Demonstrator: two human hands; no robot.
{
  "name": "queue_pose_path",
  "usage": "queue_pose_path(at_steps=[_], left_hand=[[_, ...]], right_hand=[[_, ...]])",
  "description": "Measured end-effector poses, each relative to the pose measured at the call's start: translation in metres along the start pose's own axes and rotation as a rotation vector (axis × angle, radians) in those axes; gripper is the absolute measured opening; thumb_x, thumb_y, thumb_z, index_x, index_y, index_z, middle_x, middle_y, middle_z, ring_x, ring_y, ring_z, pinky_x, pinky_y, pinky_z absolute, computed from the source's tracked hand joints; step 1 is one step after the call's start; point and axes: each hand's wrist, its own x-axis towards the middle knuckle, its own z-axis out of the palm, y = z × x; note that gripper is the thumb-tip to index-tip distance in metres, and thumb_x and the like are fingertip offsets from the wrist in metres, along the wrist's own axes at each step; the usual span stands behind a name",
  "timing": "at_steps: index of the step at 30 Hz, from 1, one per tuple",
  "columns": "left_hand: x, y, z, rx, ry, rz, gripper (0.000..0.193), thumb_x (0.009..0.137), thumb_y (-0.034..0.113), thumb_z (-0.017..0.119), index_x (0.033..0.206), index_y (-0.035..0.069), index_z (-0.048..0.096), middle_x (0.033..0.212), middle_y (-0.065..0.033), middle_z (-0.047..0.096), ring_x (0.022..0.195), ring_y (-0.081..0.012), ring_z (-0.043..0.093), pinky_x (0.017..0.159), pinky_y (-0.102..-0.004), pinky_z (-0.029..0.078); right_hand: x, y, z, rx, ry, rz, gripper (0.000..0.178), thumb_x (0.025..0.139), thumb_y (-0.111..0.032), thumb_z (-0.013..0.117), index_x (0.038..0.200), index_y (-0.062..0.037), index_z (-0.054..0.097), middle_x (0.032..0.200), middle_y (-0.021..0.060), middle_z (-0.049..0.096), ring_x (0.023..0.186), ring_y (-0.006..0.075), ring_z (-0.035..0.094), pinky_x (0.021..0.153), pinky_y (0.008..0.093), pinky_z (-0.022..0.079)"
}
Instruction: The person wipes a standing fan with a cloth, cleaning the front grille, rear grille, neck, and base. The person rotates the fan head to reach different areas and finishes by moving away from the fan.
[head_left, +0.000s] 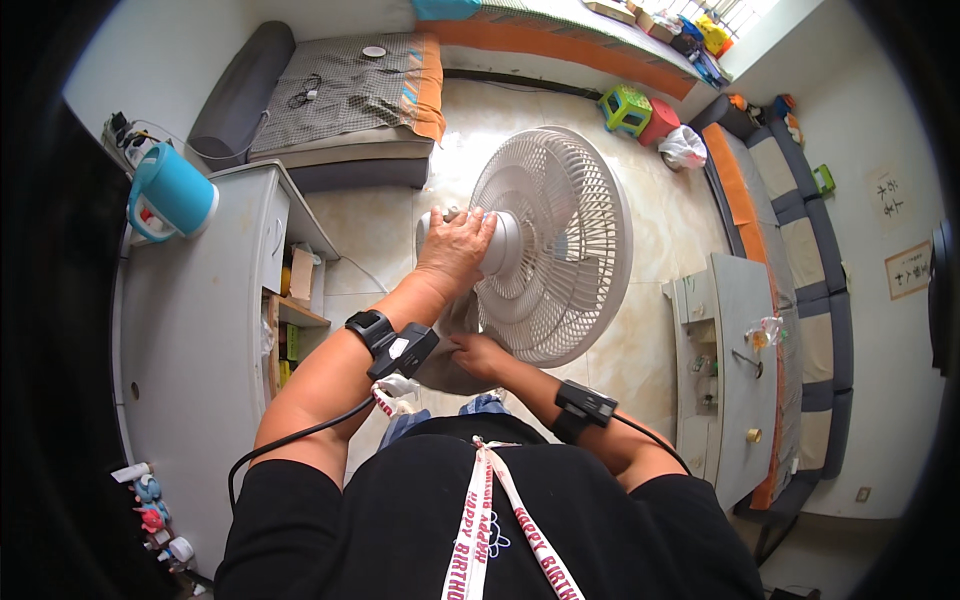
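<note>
A large white electric fan [590, 270] stands in front of me, its round wire grille turned to the right. My left hand [460, 250] lies over the top of the motor housing behind the grille, fingers curved around it. Lower down, my right hand [480, 357] is closed at a grey, cloth-like thing [440, 378] below the housing, close to the grille's lower edge. Whether that grey thing is cloth or part of the stand I cannot tell. Part of the right hand's fingers is hidden against it. The fan's foot is out of sight.
A grey cabinet [190, 350] with a blue kettle [175, 190] stands at left, a daybed [340, 100] behind it. A pale cord [365, 274] runs over the floor. To the right are a low cabinet [745, 370], a sofa [800, 260], a green stool [626, 108] and a white bag [683, 147].
</note>
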Motion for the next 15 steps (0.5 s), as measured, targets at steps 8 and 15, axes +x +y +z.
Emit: queue_pose_path(at_steps=[8,15], left_hand=[[0.001,-0.007,0.023,0.075,0.086,0.049,0.067,0.075,0.031,0.069,0.135,0.010,0.046,0.134,-0.0067,0.051,0.123,-0.0206,0.049,0.098,-0.0510,0.029],[0.000,-0.007,0.018,-0.048,0.001,0.009,0.072,0.067,0.031,0.075,0.132,0.014,0.047,0.133,-0.0058,0.052,0.123,-0.0206,0.049,0.098,-0.0518,0.029]], right_hand=[[-0.085,-0.102,-0.108,0.321,0.276,-0.219,0.023,0.086,-0.011,0.061,0.107,-0.0007,0.062,0.096,0.0045,0.065,0.087,0.0110,0.057,0.079,0.0282,0.048],[-0.132,-0.187,-0.267,0.348,0.839,-0.708,0.030,0.087,-0.009,0.063,0.115,0.0000,0.057,0.102,0.0082,0.064,0.094,0.0140,0.061,0.082,0.0287,0.050]])
